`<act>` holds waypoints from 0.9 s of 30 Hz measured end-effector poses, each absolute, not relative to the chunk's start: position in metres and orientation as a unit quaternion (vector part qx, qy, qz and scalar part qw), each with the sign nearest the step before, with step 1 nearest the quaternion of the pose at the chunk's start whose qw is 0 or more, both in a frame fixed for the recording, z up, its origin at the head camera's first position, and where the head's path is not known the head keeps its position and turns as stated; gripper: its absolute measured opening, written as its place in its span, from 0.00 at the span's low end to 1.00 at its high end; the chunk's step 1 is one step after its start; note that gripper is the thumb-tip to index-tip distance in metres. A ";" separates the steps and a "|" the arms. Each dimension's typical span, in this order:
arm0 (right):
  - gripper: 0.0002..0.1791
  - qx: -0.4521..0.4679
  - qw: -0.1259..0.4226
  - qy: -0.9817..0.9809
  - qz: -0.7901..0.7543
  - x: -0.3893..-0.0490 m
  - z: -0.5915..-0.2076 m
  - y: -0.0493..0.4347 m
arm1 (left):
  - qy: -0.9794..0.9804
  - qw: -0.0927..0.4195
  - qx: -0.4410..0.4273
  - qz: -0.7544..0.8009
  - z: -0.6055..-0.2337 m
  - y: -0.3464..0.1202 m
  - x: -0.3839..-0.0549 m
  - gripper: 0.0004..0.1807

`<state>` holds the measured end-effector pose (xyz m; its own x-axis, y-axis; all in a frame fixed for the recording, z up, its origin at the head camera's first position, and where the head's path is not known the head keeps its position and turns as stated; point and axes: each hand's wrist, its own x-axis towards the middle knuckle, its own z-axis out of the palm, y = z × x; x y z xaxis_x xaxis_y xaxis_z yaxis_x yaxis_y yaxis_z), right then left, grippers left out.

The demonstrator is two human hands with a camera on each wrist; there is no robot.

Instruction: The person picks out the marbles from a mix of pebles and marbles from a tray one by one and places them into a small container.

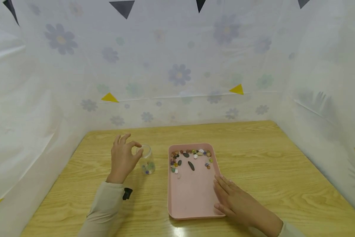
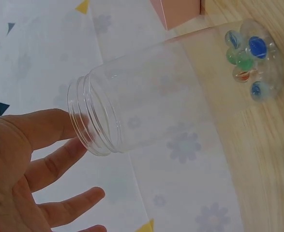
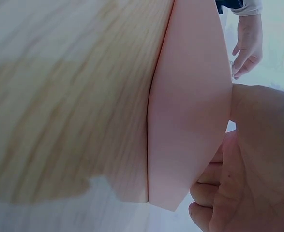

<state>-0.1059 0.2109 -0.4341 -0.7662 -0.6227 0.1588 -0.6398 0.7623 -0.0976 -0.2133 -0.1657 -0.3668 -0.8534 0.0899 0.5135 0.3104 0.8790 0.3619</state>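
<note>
A clear glass jar (image 1: pixel 147 164) with several marbles (image 2: pixel 250 58) at its bottom stands upright on the table, left of a pink tray (image 1: pixel 192 200). At the jar's mouth is my left hand (image 1: pixel 122 161), thumb and index fingertips close together by the rim, other fingers spread. Nothing shows between those fingertips; part of them is seen through the glass in the left wrist view. My right hand (image 1: pixel 236 200) lies with fairly straight fingers against the tray's right rim, thumb near its lower right corner. Along the tray's far end lie several marbles, beads and stones (image 1: pixel 190 165).
The wooden table (image 1: pixel 269 164) carries the tray and jar. Pale flowered sheets (image 1: pixel 177 59) hang behind and at both sides, with dark and yellow triangles on them. A black device (image 1: pixel 127 193) sits at the left wrist.
</note>
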 end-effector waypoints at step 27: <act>0.36 0.336 0.062 -0.937 0.070 -0.107 -0.437 0.211 | -0.900 0.276 -0.318 -0.109 -0.383 -0.091 -0.221 0.10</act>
<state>-0.1071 0.2109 -0.4371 -0.7663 -0.6216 0.1625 -0.6388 0.7641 -0.0897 -0.2206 -0.0915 -0.3825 -0.6453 0.5123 0.5667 0.6322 0.7745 0.0198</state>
